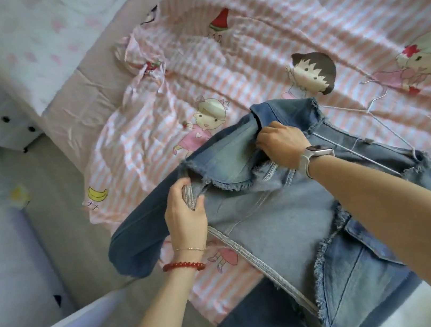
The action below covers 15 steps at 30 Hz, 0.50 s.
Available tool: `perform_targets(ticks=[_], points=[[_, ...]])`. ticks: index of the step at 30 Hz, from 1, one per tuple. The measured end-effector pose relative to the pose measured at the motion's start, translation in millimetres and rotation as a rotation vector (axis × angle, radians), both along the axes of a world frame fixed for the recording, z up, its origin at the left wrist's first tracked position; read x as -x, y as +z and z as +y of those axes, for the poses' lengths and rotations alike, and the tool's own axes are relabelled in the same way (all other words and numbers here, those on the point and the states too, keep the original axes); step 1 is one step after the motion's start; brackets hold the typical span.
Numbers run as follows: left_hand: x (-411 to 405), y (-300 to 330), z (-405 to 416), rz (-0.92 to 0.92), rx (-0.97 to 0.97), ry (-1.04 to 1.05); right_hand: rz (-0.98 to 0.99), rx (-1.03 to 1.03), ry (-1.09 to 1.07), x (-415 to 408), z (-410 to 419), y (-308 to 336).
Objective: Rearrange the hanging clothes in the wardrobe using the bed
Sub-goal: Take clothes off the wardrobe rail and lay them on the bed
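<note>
Denim jacket (pixel 266 211) lies open on the bed (pixel 100 77), lining up, over a pink striped cartoon sheet (pixel 272 28). Left hand (pixel 185 215) pinches the jacket's front edge near its collar, thumb on top and fingers curled under the seam. Right hand (pixel 281 145) grips the collar from above, fingers curled into the fold (a watch sits on that wrist). A white wire hanger (pixel 345 138) lies partly inside the jacket's far shoulder, its hook resting on the sheet just beyond the jacket. One sleeve trails off the jacket toward the bed's near edge. Denim looks thick and fairly heavy yet limp, with frayed edges; it should not slip. Collar and shoulder seams seem the firmest places to hold while seating the hanger.
</note>
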<state>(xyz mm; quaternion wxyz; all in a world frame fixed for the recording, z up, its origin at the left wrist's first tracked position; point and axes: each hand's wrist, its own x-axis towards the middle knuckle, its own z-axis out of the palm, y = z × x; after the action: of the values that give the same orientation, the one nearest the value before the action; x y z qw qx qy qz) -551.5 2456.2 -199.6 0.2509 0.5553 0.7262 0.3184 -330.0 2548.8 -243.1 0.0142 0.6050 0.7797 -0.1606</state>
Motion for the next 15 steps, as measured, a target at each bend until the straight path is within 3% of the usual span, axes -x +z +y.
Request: perform_targets(ticks=[4, 6, 9, 12, 15], points=[[24.0, 17.4, 2.8, 0.439, -0.255, -0.307, -0.027, 0.111, -0.077, -12.0, -12.0, 7.6], [40.1, 9.4, -3.1, 0.6, -0.305, -0.558, 0.011, 0.204, -0.178, -14.5, -23.1, 15.3], [55.2, -12.4, -22.7, 0.562, -0.157, -0.926, 0.162, 0.291, -0.281, -3.8, -45.4, 23.9], [59.1, -21.7, -31.4, 0.442, 0.027, -0.85, 0.366, 0.393, -0.597, 26.5, -61.9, 25.0], [60.7, -21.5, -34.3, 0.36, 0.01, -0.765, 0.603, 0.524, -1.0, 59.2, -71.7, 26.0]])
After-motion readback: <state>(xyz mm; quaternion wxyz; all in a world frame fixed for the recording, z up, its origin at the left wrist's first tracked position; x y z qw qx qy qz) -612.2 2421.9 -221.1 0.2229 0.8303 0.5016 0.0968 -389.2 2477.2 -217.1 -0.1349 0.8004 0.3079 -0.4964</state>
